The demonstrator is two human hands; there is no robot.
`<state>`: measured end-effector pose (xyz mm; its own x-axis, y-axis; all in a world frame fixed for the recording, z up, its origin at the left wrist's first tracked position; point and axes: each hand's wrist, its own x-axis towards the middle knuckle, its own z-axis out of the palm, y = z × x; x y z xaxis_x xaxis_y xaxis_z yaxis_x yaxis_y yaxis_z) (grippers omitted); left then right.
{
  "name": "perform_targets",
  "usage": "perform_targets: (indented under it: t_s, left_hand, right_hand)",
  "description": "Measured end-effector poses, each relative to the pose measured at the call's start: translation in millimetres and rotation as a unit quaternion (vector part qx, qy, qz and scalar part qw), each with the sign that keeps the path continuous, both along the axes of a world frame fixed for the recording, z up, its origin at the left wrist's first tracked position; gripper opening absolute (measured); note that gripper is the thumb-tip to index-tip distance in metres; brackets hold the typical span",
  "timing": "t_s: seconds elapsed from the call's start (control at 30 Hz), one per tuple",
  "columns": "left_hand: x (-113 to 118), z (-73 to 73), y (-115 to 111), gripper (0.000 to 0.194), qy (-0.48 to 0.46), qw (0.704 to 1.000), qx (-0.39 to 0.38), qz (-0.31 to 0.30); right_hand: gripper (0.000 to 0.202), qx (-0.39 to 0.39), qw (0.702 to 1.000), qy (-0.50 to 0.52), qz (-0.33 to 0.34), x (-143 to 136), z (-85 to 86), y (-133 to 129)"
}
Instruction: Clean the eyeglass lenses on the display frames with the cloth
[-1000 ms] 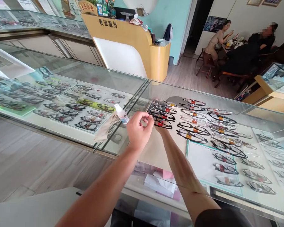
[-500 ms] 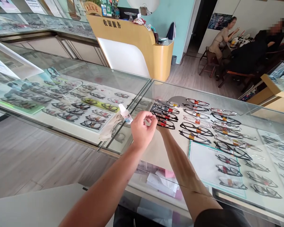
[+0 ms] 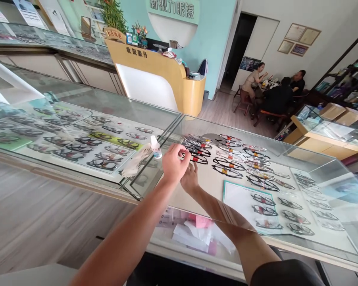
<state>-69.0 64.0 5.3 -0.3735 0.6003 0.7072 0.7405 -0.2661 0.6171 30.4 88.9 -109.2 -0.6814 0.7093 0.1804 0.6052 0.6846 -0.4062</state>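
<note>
black glasses (image 3: pixel 198 159) part-hidden by the left hand (image 3: pixel 173 162), bottle label (image 3: pixel 157 153) — too small to read, wall sign (image 3: pixel 173 10) cut off above

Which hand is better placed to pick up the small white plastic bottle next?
Left, probably: the left hand is above the clear glass countertop, beside the bottle; the right hand is beneath that glass, farther away, near the black-framed eyeglasses with red tags.

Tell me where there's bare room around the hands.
The beige shelf shows bare between the right hand, the eyeglasses and the teal-edged sheet; another patch shows between the forearms, as viewed. Crowded: among the eyeglasses, and left of the left hand, where the bottle and cloth sit.
</note>
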Motion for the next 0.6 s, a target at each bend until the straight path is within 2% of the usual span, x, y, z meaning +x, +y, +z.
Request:
perform_targets:
  t_s: [0.1,0.2,0.33,0.47,0.53,0.6]
  left_hand:
    - [0,1.3,1,0.012,-0.001,1.0,0.004,-0.002]
    - [0,1.6,2,0.013,0.002,1.0,0.003,-0.004]
    - [-3,0.2,3,0.013,-0.003,1.0,0.01,-0.007]
    - [-5,-1.6,7,0.012,-0.005,1.0,0.022,-0.017]
    - [-6,-2.4,8,0.012,-0.005,0.999,0.028,-0.023]
    - [-6,-3.1,9,0.011,-0.005,0.999,0.032,-0.029]
  right_hand:
    - [0.03,0.02,0.999,-0.014,-0.031,11,-10.5,-20]
    - [0.029,0.019,0.999,-0.025,-0.023,24,-18.3,-47]
    - [0.022,-0.005,0.999,-0.033,-0.013,49,-14.1,-83]
    - [0.012,-0.054,0.998,-0.043,-0.01,88,14.4,-115]
    - [0.008,-0.085,0.995,-0.051,-0.007,110,38.0,-129]
    - [0.009,-0.169,0.983,-0.071,-0.004,130,65.3,-140]
